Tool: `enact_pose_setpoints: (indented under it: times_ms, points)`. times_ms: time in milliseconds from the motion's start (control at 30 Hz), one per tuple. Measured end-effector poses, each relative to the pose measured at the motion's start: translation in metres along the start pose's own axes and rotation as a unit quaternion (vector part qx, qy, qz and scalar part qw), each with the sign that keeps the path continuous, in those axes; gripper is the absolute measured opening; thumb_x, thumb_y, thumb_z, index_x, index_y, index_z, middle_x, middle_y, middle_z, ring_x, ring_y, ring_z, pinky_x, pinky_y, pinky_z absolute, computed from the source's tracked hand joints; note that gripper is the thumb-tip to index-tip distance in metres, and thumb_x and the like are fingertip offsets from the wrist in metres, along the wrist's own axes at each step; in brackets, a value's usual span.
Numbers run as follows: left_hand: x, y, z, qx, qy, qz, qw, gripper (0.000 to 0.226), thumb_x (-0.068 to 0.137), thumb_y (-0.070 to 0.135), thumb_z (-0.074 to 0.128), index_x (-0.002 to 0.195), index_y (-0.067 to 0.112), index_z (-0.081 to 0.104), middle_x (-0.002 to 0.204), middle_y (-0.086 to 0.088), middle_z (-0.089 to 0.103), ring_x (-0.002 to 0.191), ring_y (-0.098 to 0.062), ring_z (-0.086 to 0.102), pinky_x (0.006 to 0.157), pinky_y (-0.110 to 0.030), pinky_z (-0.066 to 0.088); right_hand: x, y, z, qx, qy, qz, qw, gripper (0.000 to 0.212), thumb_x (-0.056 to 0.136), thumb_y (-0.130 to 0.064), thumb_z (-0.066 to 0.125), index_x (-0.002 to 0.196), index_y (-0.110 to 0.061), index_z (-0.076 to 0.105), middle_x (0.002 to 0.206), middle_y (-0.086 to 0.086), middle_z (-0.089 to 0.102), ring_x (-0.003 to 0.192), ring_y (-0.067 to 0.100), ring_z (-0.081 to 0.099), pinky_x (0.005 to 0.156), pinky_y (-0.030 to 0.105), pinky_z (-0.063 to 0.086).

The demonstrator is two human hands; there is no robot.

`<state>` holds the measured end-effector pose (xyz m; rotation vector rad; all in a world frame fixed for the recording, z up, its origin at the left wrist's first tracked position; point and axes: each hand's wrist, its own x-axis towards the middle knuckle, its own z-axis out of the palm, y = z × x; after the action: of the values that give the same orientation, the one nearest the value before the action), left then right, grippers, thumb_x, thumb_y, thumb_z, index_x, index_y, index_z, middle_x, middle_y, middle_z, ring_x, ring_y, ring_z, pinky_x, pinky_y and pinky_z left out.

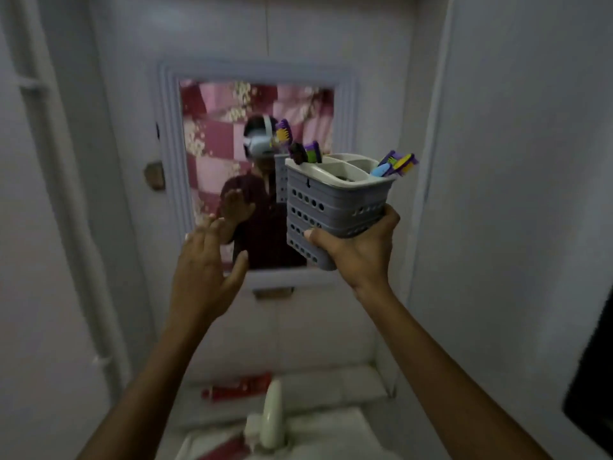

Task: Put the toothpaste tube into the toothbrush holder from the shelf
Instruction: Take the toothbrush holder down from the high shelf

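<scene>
Grey perforated plastic toothbrush holder (335, 207) sits upright in your right hand (360, 247), fingers wrapped round it, open compartments ready; left hand (205, 260) hovers spread, empty, red toothpaste tube (238, 386) waiting below.

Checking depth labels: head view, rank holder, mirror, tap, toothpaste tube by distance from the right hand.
1. toothbrush holder: gripped in the right hand.
2. mirror: on the wall, just behind.
3/4. tap and toothpaste tube: far below at the sink; too close to call.

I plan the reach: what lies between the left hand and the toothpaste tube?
Head view: only the left forearm and bare wall separate the open left hand from the red toothpaste tube.
</scene>
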<state>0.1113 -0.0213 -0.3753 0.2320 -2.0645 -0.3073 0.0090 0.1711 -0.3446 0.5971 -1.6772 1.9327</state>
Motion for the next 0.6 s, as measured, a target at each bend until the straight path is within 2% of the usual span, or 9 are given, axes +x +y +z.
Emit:
enact_pose_setpoints:
  times_ms: [67, 167, 300, 433, 500, 600]
  points:
    - [-0.035, -0.022, 0.014, 0.000, -0.041, -0.047, 0.998, 0.063, 0.083, 0.040, 0.048, 0.135, 0.006, 0.038, 0.140, -0.019, 0.045, 0.130, -0.035, 0.041, 0.109, -0.050, 0.033, -0.029, 0.031, -0.003, -0.007, -0.005, 0.024, 1.000, 0.108, 0.044, -0.033, 0.095, 0.130, -0.011, 0.033, 0.124, -0.002, 0.053, 0.101, 0.008, 0.058, 0.074, 0.001, 0.047]
    - [-0.081, -0.046, 0.032, 0.005, -0.103, -0.093, 0.990, 0.065, 0.082, 0.040, 0.046, 0.133, 0.001, 0.040, 0.137, -0.023, 0.047, 0.127, -0.039, 0.043, 0.108, -0.054, 0.033, -0.068, 0.073, -0.006, -0.023, -0.017, 0.062, 0.998, 0.108, 0.047, -0.022, 0.098, 0.131, -0.008, 0.032, 0.125, -0.001, 0.051, 0.099, 0.002, 0.058, 0.073, -0.002, 0.044]
    - [-0.135, -0.070, 0.046, 0.004, -0.164, -0.154, 0.974, 0.063, 0.084, 0.035, 0.050, 0.135, 0.001, 0.038, 0.141, -0.023, 0.043, 0.131, -0.039, 0.040, 0.109, -0.053, 0.032, -0.114, 0.121, -0.010, -0.040, -0.026, 0.103, 0.994, 0.113, 0.042, -0.025, 0.094, 0.134, -0.003, 0.031, 0.128, 0.003, 0.051, 0.107, 0.013, 0.056, 0.077, -0.003, 0.042]
    - [-0.180, -0.088, 0.054, 0.016, -0.210, -0.202, 0.957, 0.058, 0.087, 0.024, 0.057, 0.137, 0.003, 0.037, 0.142, -0.021, 0.043, 0.131, -0.037, 0.040, 0.108, -0.048, 0.033, -0.158, 0.164, -0.023, -0.058, -0.023, 0.150, 0.987, 0.112, 0.041, -0.023, 0.091, 0.134, -0.003, 0.031, 0.127, 0.003, 0.048, 0.106, 0.010, 0.054, 0.079, 0.000, 0.044]
    - [-0.198, -0.096, 0.056, 0.016, -0.233, -0.223, 0.947, 0.057, 0.087, 0.027, 0.056, 0.136, 0.005, 0.038, 0.139, -0.019, 0.046, 0.128, -0.036, 0.042, 0.104, -0.046, 0.035, -0.176, 0.183, -0.032, -0.061, -0.015, 0.168, 0.984, 0.110, 0.042, -0.019, 0.092, 0.133, -0.002, 0.032, 0.127, 0.003, 0.047, 0.104, 0.004, 0.055, 0.081, 0.001, 0.043]
    - [-0.226, -0.111, 0.064, 0.016, -0.289, -0.241, 0.926, 0.058, 0.081, 0.034, 0.055, 0.131, 0.007, 0.045, 0.132, -0.019, 0.052, 0.123, -0.034, 0.047, 0.100, -0.043, 0.038, -0.205, 0.215, -0.046, -0.063, -0.020, 0.194, 0.979, 0.108, 0.044, -0.012, 0.093, 0.132, 0.002, 0.032, 0.127, 0.005, 0.047, 0.108, -0.015, 0.051, 0.086, 0.004, 0.044]
